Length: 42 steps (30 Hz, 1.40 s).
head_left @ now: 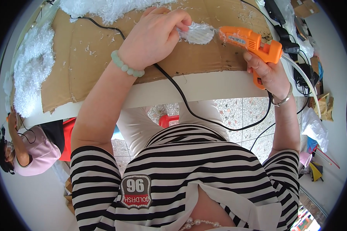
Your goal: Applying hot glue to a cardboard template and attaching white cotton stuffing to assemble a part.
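Note:
My left hand [152, 36], a pale green bead bracelet at its wrist, is closed with the fingertips on a translucent whitish oval piece [198, 34] over the cardboard. My right hand [273, 77] grips an orange glue gun [241, 37] by its handle, the thumb at its back. The gun's nozzle points left and comes close to the oval piece's right end; I cannot tell whether they touch. Wispy threads hang about the nozzle. Out of the gun's rear curves a long whitish glue stick [302, 73]. Part of the oval piece is hidden behind my left fingers.
Brown cardboard [85, 77] covers the white table [219, 84]. White shredded fluff [34, 69] lies at the left, more at the back. A black cord [173, 82] crosses the cardboard and hangs over the front edge. Black adapters [306, 73] stand at right; a person [38, 148] works at far left.

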Each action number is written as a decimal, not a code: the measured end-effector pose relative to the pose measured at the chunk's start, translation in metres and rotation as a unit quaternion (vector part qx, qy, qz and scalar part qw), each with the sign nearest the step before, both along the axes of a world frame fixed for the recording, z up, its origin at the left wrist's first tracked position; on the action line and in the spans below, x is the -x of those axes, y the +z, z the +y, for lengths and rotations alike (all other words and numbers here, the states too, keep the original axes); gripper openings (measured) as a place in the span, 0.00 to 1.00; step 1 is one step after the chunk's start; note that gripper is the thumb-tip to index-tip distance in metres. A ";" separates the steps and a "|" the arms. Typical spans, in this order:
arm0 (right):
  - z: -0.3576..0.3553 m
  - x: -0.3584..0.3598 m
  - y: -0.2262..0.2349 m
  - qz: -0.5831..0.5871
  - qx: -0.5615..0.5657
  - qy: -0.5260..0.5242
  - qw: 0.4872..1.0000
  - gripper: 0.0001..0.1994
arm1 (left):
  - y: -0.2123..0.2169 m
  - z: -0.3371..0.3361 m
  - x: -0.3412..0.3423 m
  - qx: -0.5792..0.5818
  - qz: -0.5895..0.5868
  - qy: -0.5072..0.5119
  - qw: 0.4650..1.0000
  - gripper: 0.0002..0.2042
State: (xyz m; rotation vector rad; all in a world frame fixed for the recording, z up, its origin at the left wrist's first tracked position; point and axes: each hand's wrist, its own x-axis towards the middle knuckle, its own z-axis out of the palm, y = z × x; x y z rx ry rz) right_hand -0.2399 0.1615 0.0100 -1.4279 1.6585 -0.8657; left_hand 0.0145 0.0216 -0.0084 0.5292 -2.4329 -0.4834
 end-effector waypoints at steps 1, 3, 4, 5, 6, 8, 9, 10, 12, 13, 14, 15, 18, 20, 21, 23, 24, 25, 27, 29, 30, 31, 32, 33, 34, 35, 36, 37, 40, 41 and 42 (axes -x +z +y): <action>0.002 0.000 0.002 -0.010 0.010 -0.002 1.000 0.13 | -0.001 0.001 0.000 0.002 -0.002 -0.002 1.000 0.12; 0.003 0.000 0.005 -0.047 0.048 0.006 0.998 0.14 | -0.001 0.002 0.001 0.015 0.004 0.010 1.000 0.09; 0.003 0.000 0.006 -0.071 0.071 0.003 0.995 0.15 | -0.001 0.003 0.001 0.017 0.000 0.009 1.000 0.09; 0.003 0.000 0.007 -0.082 0.099 0.010 0.992 0.17 | -0.002 0.004 0.002 0.037 -0.006 0.014 0.999 0.11; 0.002 -0.001 0.008 -0.087 0.101 0.009 0.991 0.17 | -0.002 0.006 0.003 0.057 -0.012 0.020 0.998 0.13; -0.002 -0.002 0.008 -0.135 0.113 -0.026 0.984 0.17 | -0.001 0.008 0.006 0.079 -0.014 0.019 0.997 0.13; -0.006 -0.002 0.008 -0.183 0.125 -0.025 0.975 0.16 | 0.000 0.009 0.007 0.098 -0.011 0.020 0.995 0.14; -0.010 -0.001 0.008 -0.192 0.128 -0.021 0.973 0.16 | 0.000 0.011 0.008 0.101 -0.015 0.021 0.995 0.14; -0.017 -0.001 0.008 -0.192 0.136 -0.021 0.972 0.16 | 0.001 0.014 0.008 0.150 -0.004 0.032 0.988 0.14; -0.020 0.000 0.008 -0.214 0.143 -0.021 0.966 0.15 | 0.001 0.015 0.009 0.152 -0.009 0.033 0.988 0.14; -0.024 0.000 0.007 -0.219 0.145 -0.020 0.965 0.15 | 0.001 0.016 0.010 0.149 -0.018 0.028 0.988 0.11; -0.027 0.000 0.007 -0.196 0.147 -0.024 0.969 0.16 | 0.001 0.016 0.010 0.147 -0.026 0.020 0.989 0.09; -0.031 0.000 0.005 -0.171 0.153 -0.033 0.973 0.17 | -0.001 0.013 0.010 0.150 -0.062 0.029 0.986 0.07; -0.033 0.001 0.003 -0.167 0.156 -0.027 0.973 0.17 | -0.003 0.012 0.009 0.093 -0.052 0.037 0.994 0.05; -0.033 0.002 0.002 -0.172 0.158 -0.029 0.972 0.17 | -0.004 0.012 0.009 0.033 -0.036 0.048 0.998 0.03; -0.033 0.003 -0.001 -0.183 0.156 -0.029 0.970 0.18 | -0.007 0.010 0.011 0.037 -0.026 0.055 0.997 0.04; -0.033 0.004 -0.002 -0.186 0.157 -0.030 0.969 0.18 | -0.007 0.010 0.012 0.034 -0.017 0.065 0.997 0.04; -0.034 0.005 -0.004 -0.193 0.151 -0.034 0.969 0.17 | -0.008 0.011 0.012 0.039 -0.015 0.063 0.997 0.04; -0.035 0.008 -0.006 -0.202 0.148 -0.039 0.967 0.17 | -0.006 0.014 0.013 0.051 -0.076 0.086 0.992 0.03; -0.036 0.012 -0.008 -0.207 0.151 -0.021 0.966 0.17 | -0.004 0.017 0.013 0.037 -0.068 0.097 0.992 0.04; -0.039 0.013 -0.008 -0.210 0.152 -0.021 0.965 0.17 | -0.002 0.019 0.013 0.020 -0.057 0.109 0.992 0.05; -0.041 0.015 -0.007 -0.219 0.160 0.003 0.963 0.16 | 0.000 0.021 0.013 0.022 -0.060 0.108 0.992 0.05; -0.042 0.016 -0.006 -0.226 0.168 0.027 0.959 0.16 | 0.002 0.023 0.013 0.021 -0.056 0.106 0.993 0.06; -0.041 0.015 -0.005 -0.229 0.168 0.027 0.958 0.16 | 0.004 0.025 0.014 0.021 -0.051 0.104 0.993 0.07; -0.041 0.015 -0.004 -0.261 0.154 -0.001 0.953 0.13 | 0.004 0.027 0.015 0.023 -0.053 0.104 0.993 0.07; -0.041 0.013 -0.003 -0.294 0.141 -0.029 0.945 0.12 | 0.004 0.029 0.017 0.059 -0.063 0.095 0.992 0.08; -0.041 0.012 -0.001 -0.296 0.142 -0.028 0.944 0.12 | 0.003 0.030 0.018 0.096 -0.072 0.085 0.989 0.08; -0.042 0.011 0.001 -0.294 0.132 -0.042 0.946 0.11 | 0.002 0.030 0.020 0.098 -0.074 0.086 0.989 0.08; -0.048 0.007 0.003 -0.323 0.135 -0.046 0.936 0.11 | -0.004 0.028 0.024 0.137 -0.070 0.079 0.985 0.08; -0.052 0.006 0.003 -0.352 0.145 -0.036 0.924 0.10 | -0.006 0.026 0.025 0.130 -0.059 0.084 0.986 0.08; -0.055 0.007 0.002 -0.353 0.145 -0.036 0.924 0.10 | -0.008 0.025 0.026 0.124 -0.046 0.088 0.987 0.07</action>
